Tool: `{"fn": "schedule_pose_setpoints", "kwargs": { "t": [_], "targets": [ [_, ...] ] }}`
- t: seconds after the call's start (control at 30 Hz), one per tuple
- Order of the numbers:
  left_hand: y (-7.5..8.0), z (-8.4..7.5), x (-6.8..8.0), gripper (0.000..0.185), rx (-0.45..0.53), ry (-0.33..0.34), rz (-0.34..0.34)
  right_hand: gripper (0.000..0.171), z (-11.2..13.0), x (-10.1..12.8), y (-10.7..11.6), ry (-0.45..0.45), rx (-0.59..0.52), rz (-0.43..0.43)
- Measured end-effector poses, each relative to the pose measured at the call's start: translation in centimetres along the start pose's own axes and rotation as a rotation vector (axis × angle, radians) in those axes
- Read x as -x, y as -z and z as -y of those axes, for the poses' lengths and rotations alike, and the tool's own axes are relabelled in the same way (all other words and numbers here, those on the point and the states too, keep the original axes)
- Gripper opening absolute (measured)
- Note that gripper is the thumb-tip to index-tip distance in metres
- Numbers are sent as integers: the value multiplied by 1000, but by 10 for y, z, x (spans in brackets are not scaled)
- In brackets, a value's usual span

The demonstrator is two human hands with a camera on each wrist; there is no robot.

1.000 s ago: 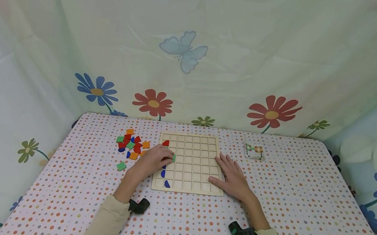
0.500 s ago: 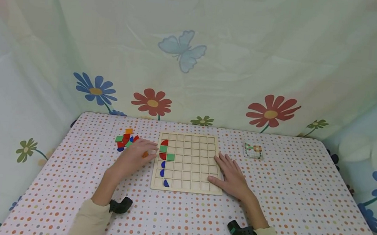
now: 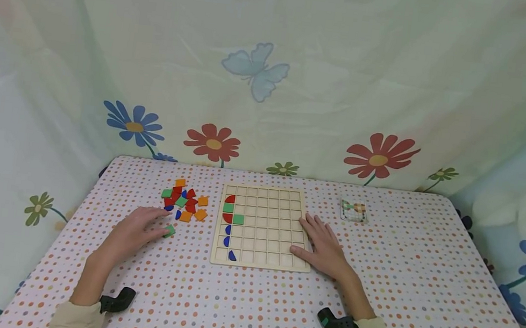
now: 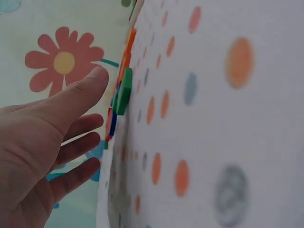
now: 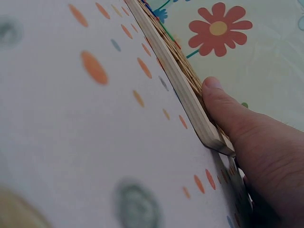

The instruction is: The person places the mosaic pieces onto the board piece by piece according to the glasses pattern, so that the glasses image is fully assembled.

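Note:
My left hand (image 3: 134,231) is just left of a loose green square tile (image 3: 170,231), fingers parted and holding nothing. In the left wrist view, the thumb reaches toward the green tile (image 4: 124,92); whether they touch I cannot tell. A wooden grid board (image 3: 264,234) lies flat at the middle of the table. Its left part bears a red piece (image 3: 229,199), a green square (image 3: 238,219) and several blue half-round pieces (image 3: 226,241). My right hand (image 3: 325,251) rests on the board's right edge, its thumb (image 5: 221,102) on the rim in the right wrist view.
A pile of red, blue, green and orange pieces, among them an orange tile (image 3: 201,215), lies left of the board. A small patterned card (image 3: 354,211) is at the back right. The dotted tablecloth (image 3: 246,313) runs back to a flowered curtain (image 3: 301,82).
My left hand has drawn away from the board, left across the pile, to the loose green tile. A green square it was touching now sits in the grid. My right hand has stayed put.

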State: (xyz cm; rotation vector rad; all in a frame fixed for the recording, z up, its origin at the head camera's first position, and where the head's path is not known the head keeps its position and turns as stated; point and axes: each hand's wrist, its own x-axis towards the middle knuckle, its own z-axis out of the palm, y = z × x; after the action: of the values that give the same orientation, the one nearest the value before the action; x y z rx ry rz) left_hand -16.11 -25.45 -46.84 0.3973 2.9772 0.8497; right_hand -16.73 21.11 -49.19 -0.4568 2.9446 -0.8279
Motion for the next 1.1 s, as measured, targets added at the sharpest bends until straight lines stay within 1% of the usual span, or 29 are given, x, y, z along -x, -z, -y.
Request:
{"fn": "schedule_pose_setpoints", "kwargs": {
  "t": [0.1,0.27,0.37,0.43,0.63,0.73,0.83,0.97,1.1],
  "targets": [
    [1,-3,0,49,-4,-6,0,84,-1,0,-1,3,-7,6],
    [0,-10,-2,49,-47,-42,-15,84,-1,1,-1,-1,-12,9],
    [-2,-13,-3,47,-55,-57,-31,84,-1,1,0,0,-14,7],
    [-5,-13,-4,46,-55,-61,-31,84,-1,1,1,2,-18,5],
    [-14,-14,-9,45,-54,-37,-8,84,-2,1,1,4,-19,7],
    [-16,-20,-13,44,-55,-49,-30,84,-3,1,1,6,-13,6],
    [-18,-31,-22,40,-77,-70,-68,85,-3,0,1,10,-11,4],
    [-25,-46,-38,36,-138,-35,-70,85,-4,0,1,16,-12,-2],
    [-35,-56,-46,33,-199,28,-70,85,-4,0,1,14,-17,-1]
  ]
}}
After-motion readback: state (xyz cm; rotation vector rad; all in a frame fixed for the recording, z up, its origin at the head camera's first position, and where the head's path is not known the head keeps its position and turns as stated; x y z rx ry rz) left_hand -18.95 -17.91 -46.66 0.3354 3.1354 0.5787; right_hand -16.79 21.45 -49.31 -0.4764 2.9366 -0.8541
